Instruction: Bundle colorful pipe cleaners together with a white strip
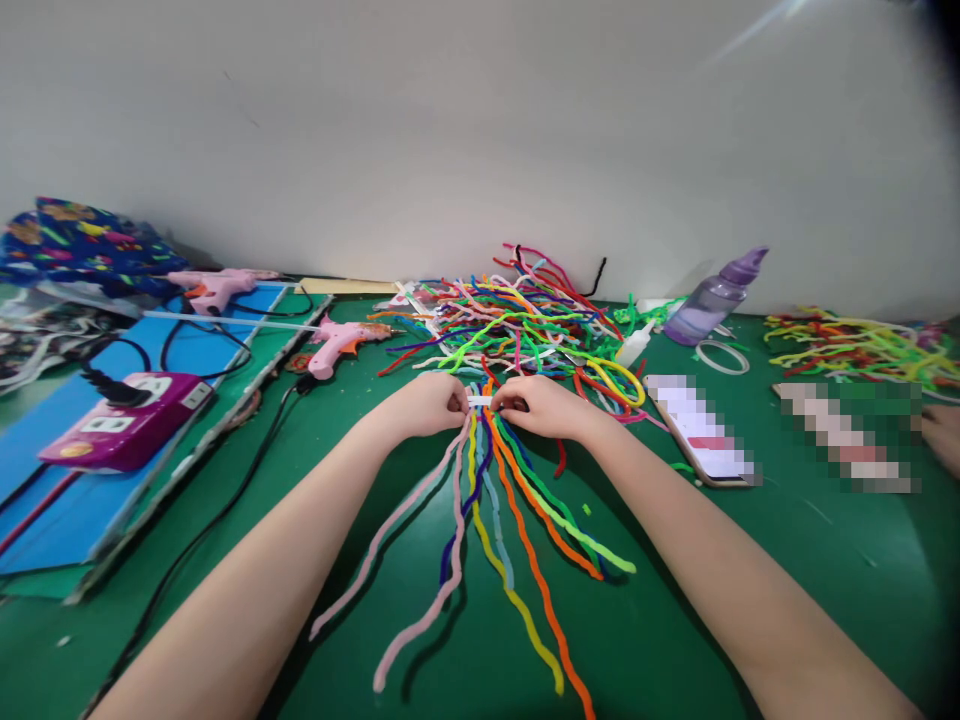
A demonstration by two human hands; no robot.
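Note:
A fan of colored pipe cleaners (480, 520) in pink, yellow, blue, orange and green spreads toward me over the green table. Near their far end a short white strip (480, 400) lies across them. My left hand (433, 404) is closed in a pinch at the strip's left end, beside the pink strands. At the right end my right hand (541, 405) pinches too, next to the orange and green strands. The fingertips partly hide the strip's ends. Just beyond both hands lies a large tangled heap of pipe cleaners (517, 320).
Two pink glue guns (334, 345) and a purple power strip (131, 422) with black cords lie on the left. On the right stand a purple bottle (709, 300), a small white bottle (636, 345), a phone (701, 430) and a tape ring (721, 357). Another person's hand (941, 440) shows at the right edge.

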